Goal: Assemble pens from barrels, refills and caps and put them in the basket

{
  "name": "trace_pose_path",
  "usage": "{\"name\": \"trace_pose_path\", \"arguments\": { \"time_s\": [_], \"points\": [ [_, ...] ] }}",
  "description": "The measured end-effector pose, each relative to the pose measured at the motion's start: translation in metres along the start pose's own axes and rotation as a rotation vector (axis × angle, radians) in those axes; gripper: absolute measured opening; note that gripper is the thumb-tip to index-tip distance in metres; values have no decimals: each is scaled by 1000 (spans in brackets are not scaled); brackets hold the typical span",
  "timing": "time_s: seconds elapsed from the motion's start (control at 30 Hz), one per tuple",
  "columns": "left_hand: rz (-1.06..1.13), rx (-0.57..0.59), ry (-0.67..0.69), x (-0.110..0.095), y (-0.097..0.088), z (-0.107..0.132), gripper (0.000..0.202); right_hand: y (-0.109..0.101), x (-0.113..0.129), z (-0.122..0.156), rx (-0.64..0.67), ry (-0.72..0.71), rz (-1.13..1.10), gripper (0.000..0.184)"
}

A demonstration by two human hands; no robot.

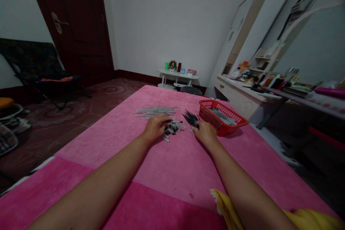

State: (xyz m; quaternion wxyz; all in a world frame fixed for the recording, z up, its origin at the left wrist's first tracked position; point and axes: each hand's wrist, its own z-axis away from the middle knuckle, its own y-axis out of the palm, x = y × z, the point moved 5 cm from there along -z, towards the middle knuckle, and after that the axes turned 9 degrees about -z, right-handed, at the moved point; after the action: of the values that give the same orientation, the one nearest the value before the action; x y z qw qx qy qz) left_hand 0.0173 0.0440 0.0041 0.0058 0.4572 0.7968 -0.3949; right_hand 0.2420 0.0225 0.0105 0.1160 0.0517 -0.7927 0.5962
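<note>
My left hand (155,128) is over a pile of small clear and black pieces (174,128) that look like pen caps. Its fingers are curled together at the pile's edge, and what they pinch is too small to make out. Just beyond lie several slim pale pen barrels (155,110), side by side. My right hand (207,133) is closed at the near end of a bunch of thin, pointed black pieces (191,117). Its fingertips touch that bunch, but the grip is partly hidden. Right behind this hand stands a red plastic basket (237,126) holding several pale pen-like sticks.
A pink plush cover (167,165) spreads under everything. Yellow cloth (229,206) lies by my right forearm. Beyond the far edge stands a small white table (161,71) with a plant and containers. At right is a cluttered dressing table (242,91); at left, a folding chair (35,61).
</note>
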Motion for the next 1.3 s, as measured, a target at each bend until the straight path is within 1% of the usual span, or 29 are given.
{"name": "trace_pose_path", "arguments": {
  "time_s": [0.13, 0.2, 0.27, 0.4, 0.47, 0.57, 0.67, 0.77, 0.87, 1.03, 1.2, 1.3],
  "points": [
    [5, 12, 7, 1, 1, 0, 20, 0, 5, 1, -63, -71, -24, 21],
    [45, -30, 5, 1, 0, -1, 19, 2, 8, 2, -61, -101, -27, 22],
    [101, -122, -37, 4, -6, -2, 20, 4, 9, 3, -40, -86, -8, 24],
    [230, -373, -239, 12, -25, -2, 20, 6, 9, 4, -4, -42, 32, 27],
    [292, -476, -316, 16, -32, -1, 17, 6, 10, 4, 6, -32, 46, 26],
    [443, -572, -387, 24, -34, 0, 14, 6, 10, 4, 20, -20, 59, 24],
    [657, -656, -436, 35, -29, 0, 16, 7, 10, 4, 29, -14, 62, 23],
    [848, -689, -483, 47, -22, 0, 20, 7, 10, 4, 27, -6, 61, 23],
    [945, -707, -534, 56, -19, 2, 25, 7, 9, 5, 21, -4, 54, 22],
    [973, -728, -571, 61, -19, 5, 27, 6, 7, 3, 31, -14, 37, 22],
    [984, -755, -593, 64, -18, 6, 29, 2, 4, -1, 78, -24, 15, 17],
    [1016, -748, -606, 64, -16, 6, 29, -3, 5, -3, 13, -5, -40, 17]
  ]
}}
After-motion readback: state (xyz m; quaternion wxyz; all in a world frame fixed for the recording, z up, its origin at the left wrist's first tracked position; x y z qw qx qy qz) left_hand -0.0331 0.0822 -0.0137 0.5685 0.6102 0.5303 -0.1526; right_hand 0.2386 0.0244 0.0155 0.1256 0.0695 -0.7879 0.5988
